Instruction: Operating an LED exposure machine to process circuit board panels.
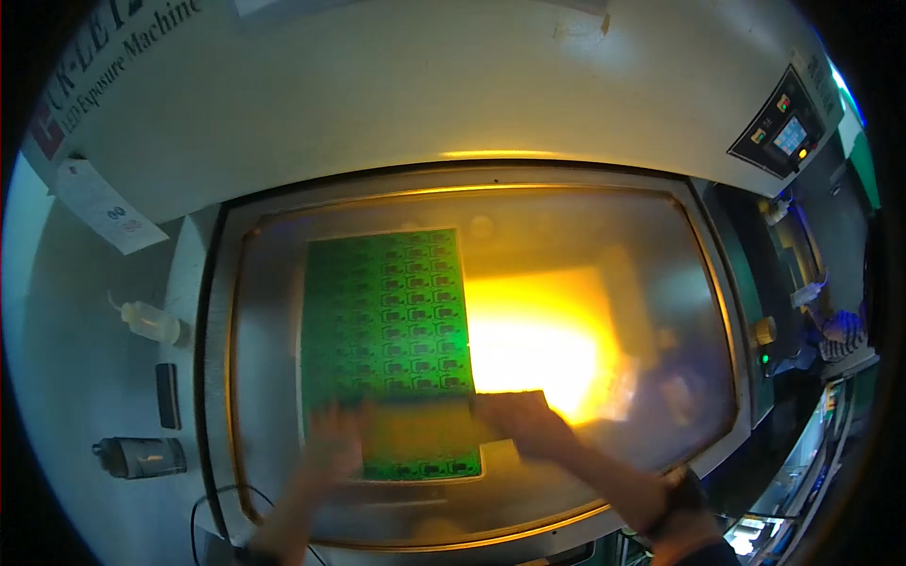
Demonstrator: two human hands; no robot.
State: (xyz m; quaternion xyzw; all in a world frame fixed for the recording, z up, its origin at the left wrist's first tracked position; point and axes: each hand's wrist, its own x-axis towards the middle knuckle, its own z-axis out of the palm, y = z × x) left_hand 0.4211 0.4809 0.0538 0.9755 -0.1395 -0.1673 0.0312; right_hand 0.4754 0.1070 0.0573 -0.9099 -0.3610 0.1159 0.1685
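Note:
A green panel (406,321) printed with rows of repeated circuit patterns lies flat on the glass-like bed (651,255) of a large machine. Across its lower part stretches a motion-blurred, brownish flat bar (420,420) with a darker upper edge; its exact kind I cannot make out. My right hand (524,423) is closed on the bar's right end, at the panel's right edge. At the bar's left end is my left hand (332,436), over the panel's left edge, its fingers smeared by motion.
Bright yellow light glares on the bed right of the panel. A metal frame (215,358) surrounds the bed. On the left ledge are a squeeze bottle (151,323), a dark phone-like slab (168,396) and a grey cylindrical container (142,457). The machine's pale hood (425,94) carries a control panel (779,132).

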